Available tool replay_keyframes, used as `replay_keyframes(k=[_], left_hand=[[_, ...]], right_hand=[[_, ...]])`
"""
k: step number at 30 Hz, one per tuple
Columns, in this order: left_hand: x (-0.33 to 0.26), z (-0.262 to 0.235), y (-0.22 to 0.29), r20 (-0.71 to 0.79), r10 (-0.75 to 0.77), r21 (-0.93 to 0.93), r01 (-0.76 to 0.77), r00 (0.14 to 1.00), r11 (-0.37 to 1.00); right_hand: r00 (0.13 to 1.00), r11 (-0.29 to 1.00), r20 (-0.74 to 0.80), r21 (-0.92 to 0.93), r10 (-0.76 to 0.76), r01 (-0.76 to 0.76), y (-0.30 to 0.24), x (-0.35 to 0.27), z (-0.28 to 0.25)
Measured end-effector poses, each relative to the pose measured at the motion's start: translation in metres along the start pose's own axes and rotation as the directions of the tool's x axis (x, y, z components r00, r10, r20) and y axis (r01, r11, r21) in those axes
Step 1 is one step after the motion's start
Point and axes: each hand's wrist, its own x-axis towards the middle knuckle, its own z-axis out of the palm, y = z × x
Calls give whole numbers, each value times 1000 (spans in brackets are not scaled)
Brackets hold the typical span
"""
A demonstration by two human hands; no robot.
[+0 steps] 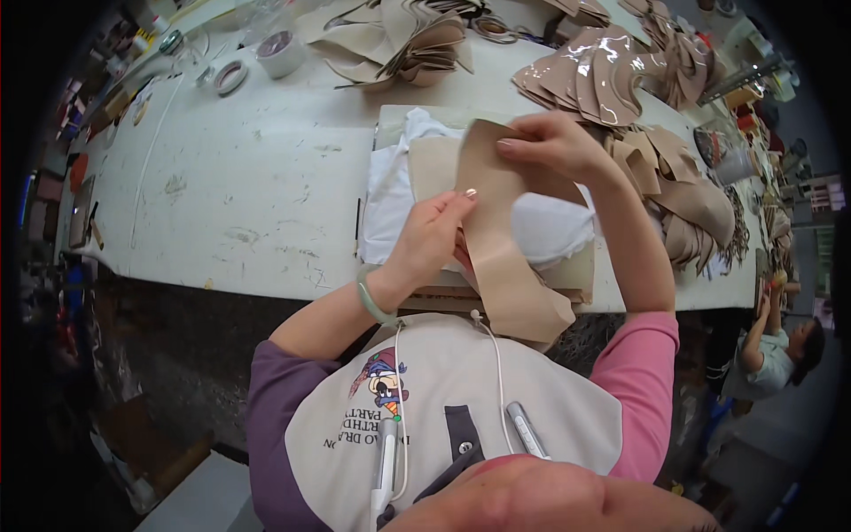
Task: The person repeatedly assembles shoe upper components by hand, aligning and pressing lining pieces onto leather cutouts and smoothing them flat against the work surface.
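Observation:
Both my hands hold a curved tan leather piece (493, 253) over the near edge of the table. My left hand (432, 232) pinches its left edge, thumb on top and the other fingers partly hidden beneath. Up at its far end, my right hand (554, 146) grips the piece between thumb and fingers. The near end of the leather hangs toward my body. Beneath it, a white cloth (386, 208) lies spread over a flat board (581, 273). Another beige piece (433, 164) rests on the cloth, partly covered by the one I hold.
Stacked curved leather pieces lie at the back (425, 49), with glossy ones (589, 75) at the far right and more (683, 208) on the right. Tape rolls (279, 53) stand at the far left of the white table (239, 195). Another person (771, 355) works at the right.

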Motion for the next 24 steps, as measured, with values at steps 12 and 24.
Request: replay_keyframes(k=[12, 24], left_hand=[[20, -64, 5, -164, -265, 307, 305, 950, 902], [25, -80, 13, -76, -520, 209, 523, 851, 826]], right_hand=[[978, 973, 83, -143, 193, -180, 35, 88, 36], [976, 944, -21, -253, 215, -214, 28, 88, 47]])
